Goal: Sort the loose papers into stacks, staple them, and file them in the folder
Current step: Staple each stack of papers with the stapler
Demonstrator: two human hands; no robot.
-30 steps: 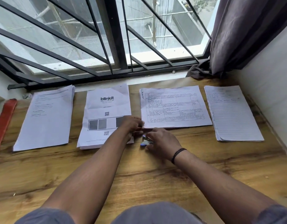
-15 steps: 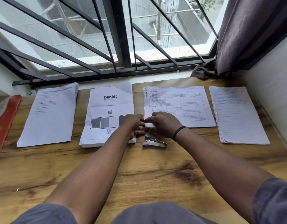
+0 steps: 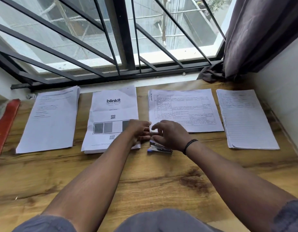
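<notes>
A person seated at a wooden desk [image 3: 145,185] under a barred window has, within the past second, let go of the stapler [image 3: 159,148] and brought both hands up to the near-left corner of the table sheet stack [image 3: 185,109]. A second ago the right hand [image 3: 170,133] covered the stapler; it now lies on the wood, touching nothing but the desk, just below that hand's heel. The shift suggests the sorting is done and a stack is being squared for stapling.

Four stacks lie in a row: a text stack [image 3: 51,119] at far left, the blinkit stack [image 3: 111,118], the table sheet stack and a lined stack [image 3: 245,118] at far right. What may be the red folder [image 3: 4,126] shows at the left edge.

The left hand [image 3: 139,131] rests on the blinkit stack's right edge, fingers curled toward the gap; whether it pinches anything cannot be told. The right hand's fingers [image 3: 157,127] are bent and spread over the table stack's corner, apparently touching it, with no clear grip.
</notes>
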